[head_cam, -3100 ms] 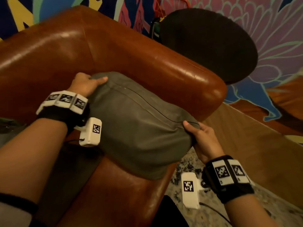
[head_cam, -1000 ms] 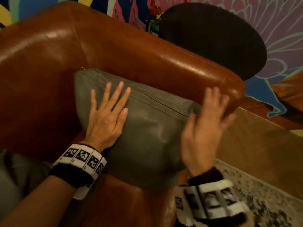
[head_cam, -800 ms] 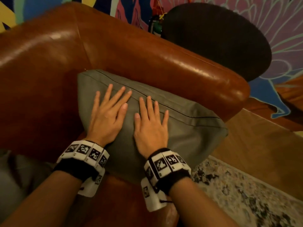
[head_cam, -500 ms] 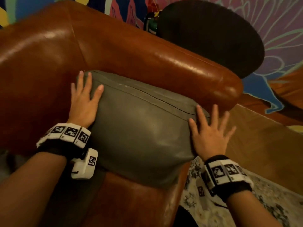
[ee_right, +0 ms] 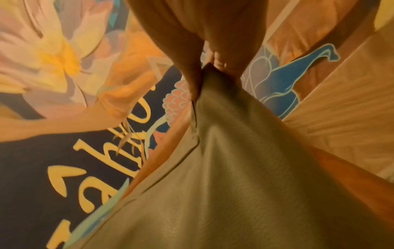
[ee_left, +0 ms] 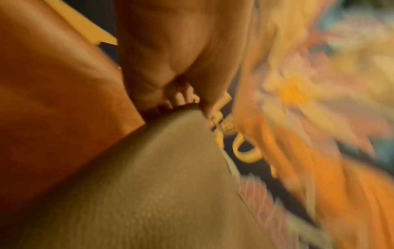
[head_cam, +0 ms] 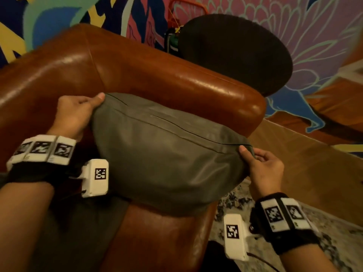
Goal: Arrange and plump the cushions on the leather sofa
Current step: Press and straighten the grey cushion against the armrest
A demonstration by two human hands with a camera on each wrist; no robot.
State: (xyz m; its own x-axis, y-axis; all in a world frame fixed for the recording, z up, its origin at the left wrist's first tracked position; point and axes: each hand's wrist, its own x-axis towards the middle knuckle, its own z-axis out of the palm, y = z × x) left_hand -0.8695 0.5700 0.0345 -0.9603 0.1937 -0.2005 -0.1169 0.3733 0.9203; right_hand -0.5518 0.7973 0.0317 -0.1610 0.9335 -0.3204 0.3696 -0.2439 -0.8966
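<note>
You have the cushion [head_cam: 167,154] held up at the sofa's [head_cam: 137,71] right end, against the armrest and over the seat's front corner; your left hand [head_cam: 73,112] pinches its upper left corner, thumb on top, and your right hand [head_cam: 264,167] pinches the right corner beside the seam, fingers gathered on a small peak of fabric, as the right wrist view shows plainly; the left wrist view is blurred, yet a like pinch can be made out. The risk, as I judge it, lies in those two small grips: the cover looks smooth and faintly grained, like soft leather or a coated cloth, so a sharp shake could slide a corner out of your fingers; then the cushion would swing off the seat edge toward the rug [head_cam: 324,242], since its right part already overhangs. Pulling on corners alone may also drag the filling away from them and leave them limp; the body is plump and rounded at the middle, tapering to points. The sofa is glossy brown leather, rolled and firm; a cushion set there carelessly could slip forward.
</note>
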